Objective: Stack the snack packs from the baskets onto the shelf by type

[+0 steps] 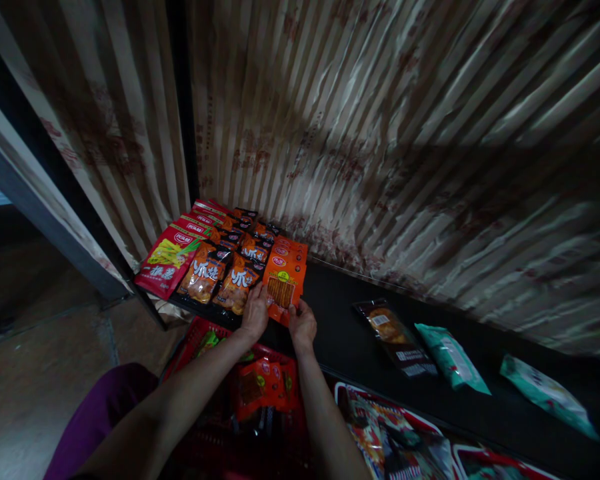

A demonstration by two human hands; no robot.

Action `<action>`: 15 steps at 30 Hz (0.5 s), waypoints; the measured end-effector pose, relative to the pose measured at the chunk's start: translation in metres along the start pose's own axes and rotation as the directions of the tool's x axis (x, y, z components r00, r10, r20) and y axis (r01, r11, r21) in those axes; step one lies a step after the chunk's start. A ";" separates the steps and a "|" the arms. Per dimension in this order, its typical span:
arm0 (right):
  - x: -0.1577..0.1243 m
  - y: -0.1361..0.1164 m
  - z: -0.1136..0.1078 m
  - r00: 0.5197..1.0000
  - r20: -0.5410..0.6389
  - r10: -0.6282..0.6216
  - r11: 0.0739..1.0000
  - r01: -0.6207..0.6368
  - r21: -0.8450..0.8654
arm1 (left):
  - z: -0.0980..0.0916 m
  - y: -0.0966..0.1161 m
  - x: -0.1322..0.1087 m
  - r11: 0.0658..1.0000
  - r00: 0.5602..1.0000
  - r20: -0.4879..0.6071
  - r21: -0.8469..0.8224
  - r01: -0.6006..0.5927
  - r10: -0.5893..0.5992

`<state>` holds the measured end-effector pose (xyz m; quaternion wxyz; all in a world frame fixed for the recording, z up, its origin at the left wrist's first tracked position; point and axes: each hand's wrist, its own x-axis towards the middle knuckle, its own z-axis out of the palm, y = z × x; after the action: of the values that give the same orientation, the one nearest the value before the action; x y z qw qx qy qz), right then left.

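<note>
An orange snack packet [283, 283] lies at the front of a short column of like packets on the black shelf. My left hand [256, 313] has its fingers closed at the packet's lower left edge. At the lower right edge, my right hand [303, 325] pinches it between thumb and fingers. Just left of it are two columns of black-and-orange snack bags [240, 281], then a column of red snack bags [169, 259]. Beneath my forearms, more orange packets [260, 383] sit in a red basket [193, 333].
Along the black shelf [330, 313] to the right lie a dark brown packet [395, 337] and two teal packets [453, 357]. Baskets of packets [380, 427] stand below its front edge. A corrugated, printed sheet [360, 133] backs the shelf; a dark post [183, 100] rises at the left corner.
</note>
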<state>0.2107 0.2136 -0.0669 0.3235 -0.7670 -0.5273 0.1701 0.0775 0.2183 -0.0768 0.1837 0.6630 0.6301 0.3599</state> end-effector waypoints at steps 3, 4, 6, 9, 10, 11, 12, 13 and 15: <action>-0.001 -0.006 -0.003 1.000 -0.016 -0.001 0.999 0.001 -0.053 | 0.002 0.000 0.000 1.000 1.000 -0.027 -0.005 -0.014 0.014; -0.001 -0.008 -0.004 1.000 -0.012 -0.001 0.998 0.000 -0.059 | 0.003 0.000 0.000 1.000 0.999 -0.031 -0.004 -0.015 0.014; 0.000 -0.010 -0.006 1.000 -0.003 0.011 0.997 -0.011 -0.078 | 0.003 0.001 0.002 1.000 1.000 -0.027 0.005 -0.010 0.010; 0.000 -0.014 -0.008 0.999 0.011 0.030 0.990 -0.028 -0.136 | 0.003 0.002 0.004 1.000 1.000 -0.023 -0.004 0.004 -0.004; 0.000 -0.015 -0.009 0.999 0.018 0.033 0.987 -0.030 -0.156 | 0.003 0.002 0.005 1.000 1.000 -0.024 -0.010 0.010 -0.010; -0.001 -0.016 -0.009 0.999 0.023 0.037 0.984 -0.032 -0.176 | 0.003 0.002 0.005 1.000 1.000 -0.024 -0.010 0.015 -0.015; -0.001 -0.017 -0.009 0.999 0.028 0.042 0.980 -0.036 -0.193 | 0.004 0.001 0.004 1.000 1.000 -0.021 -0.003 0.018 -0.018; -0.002 -0.017 -0.009 0.998 0.032 0.048 0.977 -0.041 -0.207 | 0.005 0.000 0.004 1.000 1.000 -0.018 0.010 0.018 -0.018; -0.003 -0.019 -0.010 0.998 0.029 0.060 0.974 -0.052 -0.220 | 0.006 -0.001 0.002 0.999 1.000 -0.008 0.043 0.010 -0.010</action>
<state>0.2025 0.2121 -0.0473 0.2226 -0.8094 -0.5268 0.1335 0.0810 0.2218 -0.0810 0.1686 0.6623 0.6417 0.3482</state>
